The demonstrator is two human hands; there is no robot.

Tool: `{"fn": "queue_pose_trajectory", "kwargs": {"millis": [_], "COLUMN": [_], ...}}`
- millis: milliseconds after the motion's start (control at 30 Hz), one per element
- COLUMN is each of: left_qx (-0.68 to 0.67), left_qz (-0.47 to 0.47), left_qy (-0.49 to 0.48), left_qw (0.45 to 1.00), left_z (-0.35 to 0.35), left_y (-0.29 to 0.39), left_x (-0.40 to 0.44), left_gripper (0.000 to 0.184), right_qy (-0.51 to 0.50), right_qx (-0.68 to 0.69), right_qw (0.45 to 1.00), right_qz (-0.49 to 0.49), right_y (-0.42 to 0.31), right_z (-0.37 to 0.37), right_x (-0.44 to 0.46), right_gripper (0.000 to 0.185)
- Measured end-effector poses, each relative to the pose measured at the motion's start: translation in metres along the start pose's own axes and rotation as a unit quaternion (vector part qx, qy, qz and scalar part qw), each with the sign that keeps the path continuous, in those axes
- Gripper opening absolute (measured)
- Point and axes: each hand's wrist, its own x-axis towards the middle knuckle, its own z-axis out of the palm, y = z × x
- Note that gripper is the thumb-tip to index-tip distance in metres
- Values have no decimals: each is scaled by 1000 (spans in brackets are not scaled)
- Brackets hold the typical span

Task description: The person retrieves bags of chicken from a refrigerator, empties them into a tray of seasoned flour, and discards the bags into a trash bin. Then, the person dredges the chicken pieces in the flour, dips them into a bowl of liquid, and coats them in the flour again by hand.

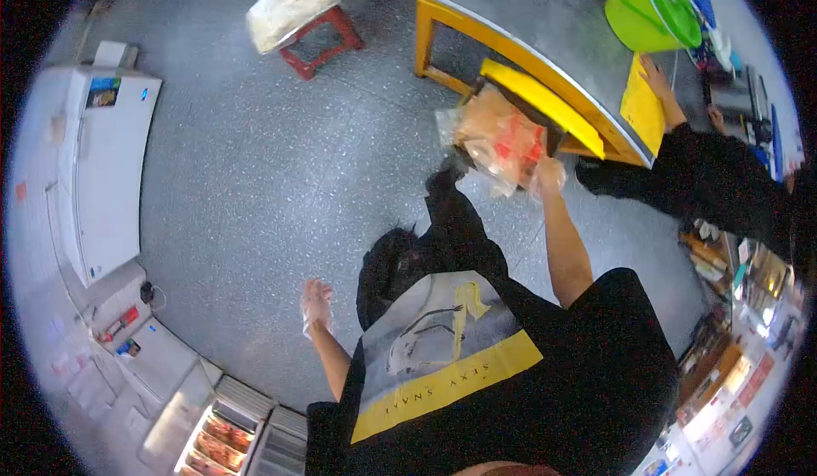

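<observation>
My right hand (549, 175), in a clear plastic glove, is closed at the near right corner of a clear plastic bag (498, 135) with red print and light brown contents. The bag lies in or over a dark opening beside a yellow panel (540, 106), which looks like a drawer front at the table's side. Some of the bag's crumpled film spreads past its edges. My left hand (316, 306), also gloved in clear plastic, hangs over the floor away from everything, its fingers apart and slightly bent. It holds nothing.
A grey-topped table (528, 8) bears a green bucket (651, 12). Another person's hand (659, 80) rests on a yellow sheet (642, 114) at its corner. A red stool (328, 42) carries a pale wrapped bundle (294, 8). White freezers (115, 169) and food trays (219, 442) line the left.
</observation>
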Motion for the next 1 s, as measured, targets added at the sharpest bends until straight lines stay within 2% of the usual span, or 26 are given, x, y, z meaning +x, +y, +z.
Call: {"fn": "queue_pose_trajectory", "kwargs": {"millis": [33,67,100,133,167,200,233,300,367,400,433,467,500,533,600,633,667,700,767,800,833,867,900,933,967,1000], "left_qx": [-28,-49,-10,31,10,84,155,65,-22,-23,-53,-40,-100,-74,-29,-13,3,19,50,65,83,98,116,129,140,87], "left_qz": [15,21,38,54,62,81,87,42,86,193,136,288,292,319,372,391,398,404,404,401,393,384,372,356,329,317], "left_qy": [38,46,41,41,57,80,108,109,50,61,11,49,-12,-49,-122,-159,-174,-186,-199,-197,-190,-181,-166,-145,-111,-48], "left_qw": [999,998,998,997,996,990,978,991,995,979,989,956,951,944,920,906,901,896,892,892,896,900,906,914,927,943], "left_z": [-5,-12,-22,-35,-46,-59,-71,-94,-122,-123,-138,-126,-129,-138,-158,-170,-185,-205,-246,-269,-286,-314,-342,-371,-401,-432], "left_y": [-10,-27,-52,-72,-79,-81,-81,-54,-60,-106,-63,-92,-72,-61,-35,-24,-22,-22,-29,-31,-36,-39,-45,-53,-61,-84], "left_x": [-6,-8,-7,-5,-6,-14,-31,-70,-69,-28,-62,-27,-31,-35,-41,-39,-37,-34,-24,-17,-7,2,14,27,42,61], "left_gripper": [40,40,44,49,49,54,60,65,63,59,54,48,44,46,48,48,48,47,47,47,46,46,46,46,45,46], "right_qy": [40,0,-44,-94,-182,-279,-318,-391,-463,-510,-558,-576,-577,-589,-619,-647,-692,-697,-736,-732,-740,-706,-669,-674,-687,-699], "right_qx": [-75,-143,-1,140,348,531,519,487,489,459,423,373,328,309,236,215,222,193,141,137,134,154,175,170,167,164], "right_qw": [995,980,988,974,904,786,787,781,735,720,702,702,714,702,711,673,591,583,578,595,581,608,634,629,611,591], "right_qz": [61,-140,-146,-152,-170,-152,-104,-3,-78,-104,-131,-189,-223,-255,-235,-287,-351,-370,-324,-302,-310,-329,-347,-347,-356,-368], "right_y": [-27,-12,-39,-73,-122,-173,-232,-365,-439,-473,-503,-525,-547,-562,-603,-618,-627,-653,-689,-714,-732,-758,-777,-800,-827,-860], "right_z": [0,70,74,80,88,93,72,4,33,42,53,70,70,85,96,80,105,114,126,121,139,164,186,215,249,277], "right_x": [-1,28,23,1,-26,-53,-98,-203,-268,-305,-335,-364,-403,-425,-474,-507,-500,-515,-556,-587,-594,-608,-617,-621,-621,-623], "right_gripper": [34,32,28,34,42,50,58,73,88,88,89,89,89,91,93,91,89,89,88,88,88,86,85,85,83,81]}}
